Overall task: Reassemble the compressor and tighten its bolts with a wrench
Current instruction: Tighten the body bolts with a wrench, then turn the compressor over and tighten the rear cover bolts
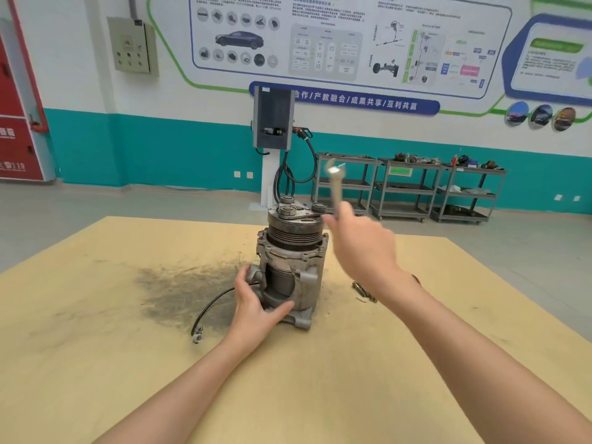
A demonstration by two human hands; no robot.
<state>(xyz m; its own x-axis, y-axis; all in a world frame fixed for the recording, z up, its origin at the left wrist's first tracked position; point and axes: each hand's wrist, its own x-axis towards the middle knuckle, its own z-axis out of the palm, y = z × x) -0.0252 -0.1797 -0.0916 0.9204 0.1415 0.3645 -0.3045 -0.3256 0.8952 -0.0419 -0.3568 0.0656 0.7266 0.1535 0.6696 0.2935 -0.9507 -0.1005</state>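
A grey metal compressor (290,251) stands upright on the wooden table (128,363), pulley end up, with round bolt heads on its top plate. My left hand (258,304) grips its lower body from the left. Just right of the pulley top, my right hand (363,248) is raised and holds a blurred metal wrench (336,187) that points up and away. A black cable (211,304) with a metal end runs out from the compressor's left side.
A loose bolt or small metal part (363,291) lies on the table, right of the compressor. A dark greasy smear (182,285) covers the wood to the left. Beyond the table stand a charging post (274,129) and metal shelf carts (407,187).
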